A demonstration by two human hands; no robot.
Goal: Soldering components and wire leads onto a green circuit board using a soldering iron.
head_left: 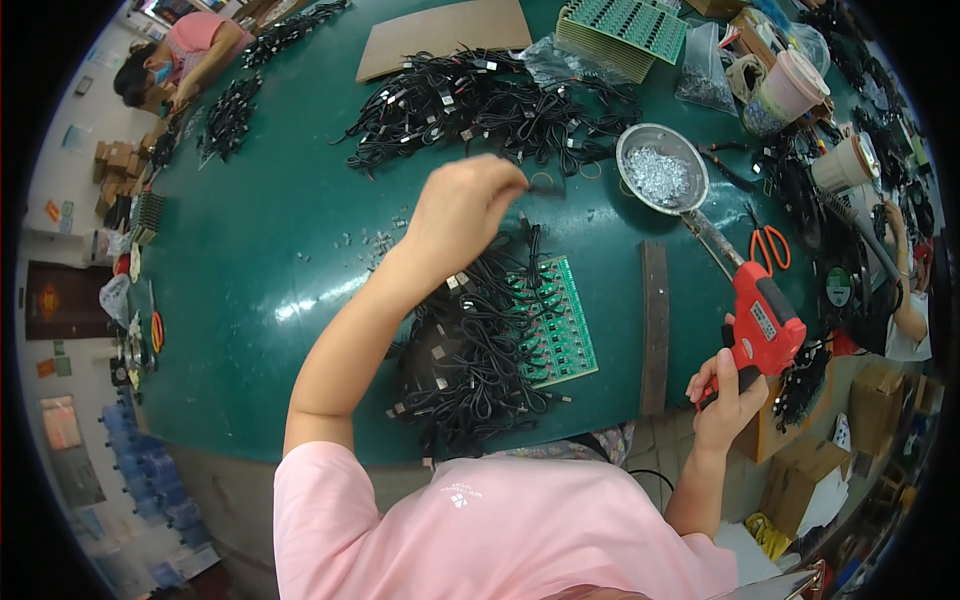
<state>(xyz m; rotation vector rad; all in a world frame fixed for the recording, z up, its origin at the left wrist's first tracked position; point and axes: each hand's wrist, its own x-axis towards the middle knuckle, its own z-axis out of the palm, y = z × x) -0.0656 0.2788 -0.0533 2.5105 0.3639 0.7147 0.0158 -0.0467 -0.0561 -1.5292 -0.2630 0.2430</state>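
My right hand grips a red gun-shaped tool with black parts. From its front a metal shaft runs to a round metal bowl full of small clear pieces; whether tool and bowl are joined I cannot tell. My left hand is raised over the table with its fingers pinched together. A dark, blurred bit shows at the fingertips, too small to name. Below that hand lies a heap of bundled black cables, partly covering a green circuit board panel.
More black cables are piled farther back on the green table. Loose clear bits lie left of my forearm. A dark bar, orange-handled scissors, stacked green boards and cups stand around. Another person leans in at far left.
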